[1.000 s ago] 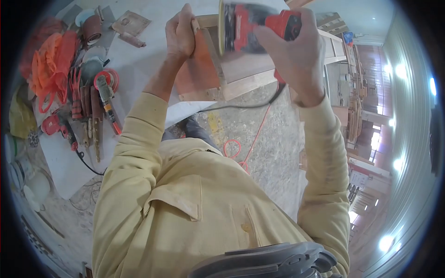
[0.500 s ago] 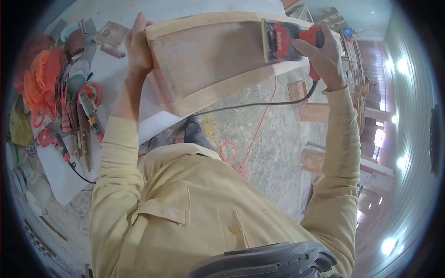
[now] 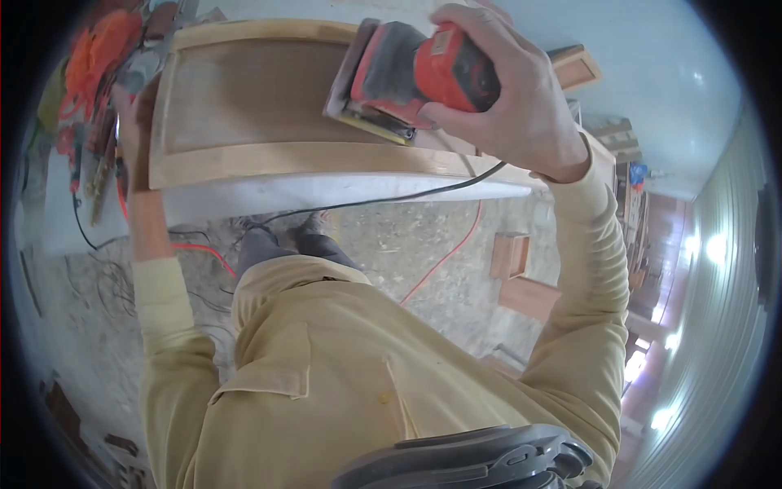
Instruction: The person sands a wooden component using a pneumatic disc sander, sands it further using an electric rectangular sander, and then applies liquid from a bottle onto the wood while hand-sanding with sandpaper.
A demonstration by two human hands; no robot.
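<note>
A framed wooden panel point(image 3: 252, 90) with pale raised edges and a darker recessed middle lies along the white table point(image 3: 326, 189). My left hand point(image 3: 137, 122) is at the panel's left end, its palm side against the frame; its fingers are partly blurred. Gripped in my right hand point(image 3: 509, 106) is a red and black electric sander point(image 3: 407, 77). The sander is tilted over the right part of the panel, with its flat sanding pad facing left and down. I cannot tell whether the pad touches the wood. A black cord point(image 3: 383, 198) trails from the sander along the table's front.
Orange bags point(image 3: 102, 49) and several tools are heaped at the table's left end. A red hose point(image 3: 444, 269) runs over the speckled floor. Wooden boxes point(image 3: 525, 297) stand on the floor at right, and another wooden piece point(image 3: 574, 67) lies beyond my right hand.
The panel has come down flatter and shifted left in view, my left hand with it. The sander has moved left and nearer to me, and is now tilted.
</note>
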